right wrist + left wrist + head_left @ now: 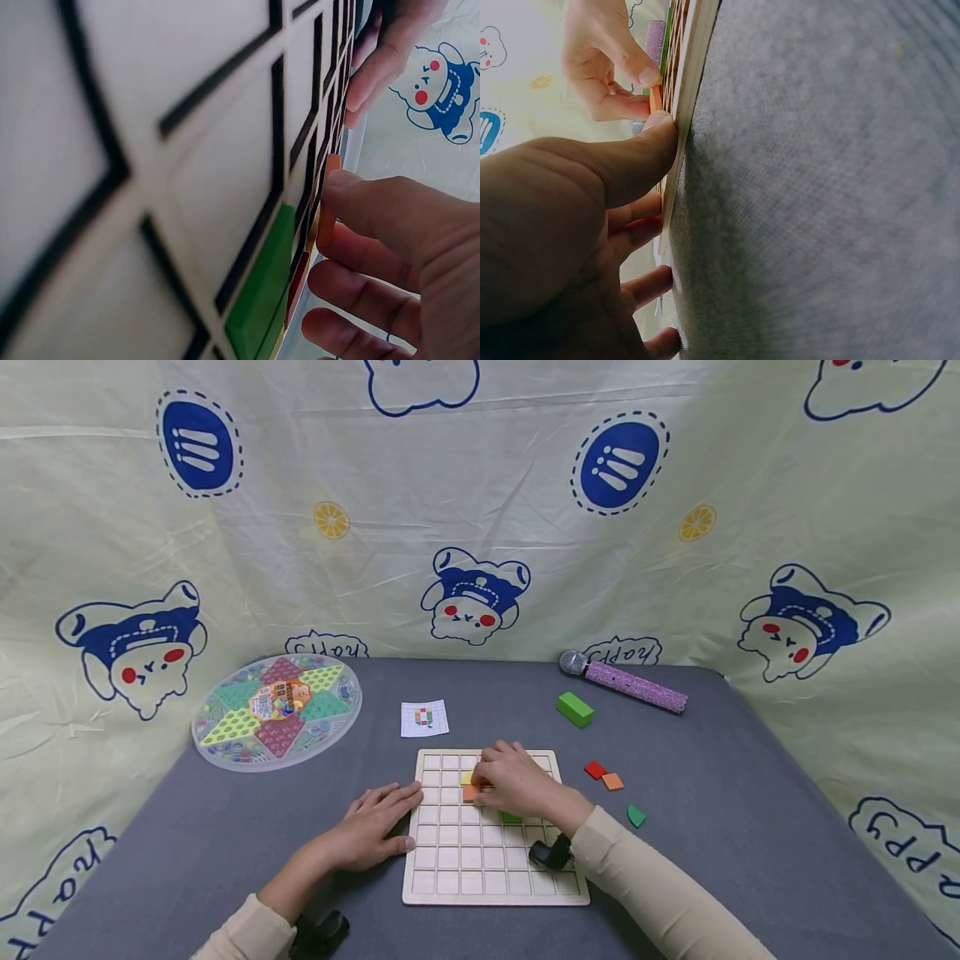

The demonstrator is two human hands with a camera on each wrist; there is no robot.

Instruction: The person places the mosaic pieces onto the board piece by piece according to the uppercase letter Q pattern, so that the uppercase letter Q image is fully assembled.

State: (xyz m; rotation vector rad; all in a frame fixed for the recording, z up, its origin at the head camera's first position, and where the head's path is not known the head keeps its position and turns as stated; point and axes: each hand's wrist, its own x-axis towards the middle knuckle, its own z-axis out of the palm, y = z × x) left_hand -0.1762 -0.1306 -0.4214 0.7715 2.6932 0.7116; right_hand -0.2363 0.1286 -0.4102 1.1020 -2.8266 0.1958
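Note:
A pale wooden grid board [448, 858] lies on the grey table. My right hand [522, 783] is over its upper part and pinches an orange square tile [332, 163] between thumb and fingers, at a cell left of the board's middle. A yellow tile [466, 777] shows just beyond it, partly covered by the fingers. Under the right wrist, a green tile [259, 296] sits in the grid, with a sliver of a red tile [298, 289] past it. My left hand [369, 828] rests at the board's left edge, fingers extended, fingertips and thumb against the rim.
Right of the board lie a red tile [596, 770], an orange tile [612, 782] and a green rounded piece [636, 815]. Behind are a green block [574, 709], a purple microphone [636, 686], a pattern card [424, 718] and a round game board [240, 745].

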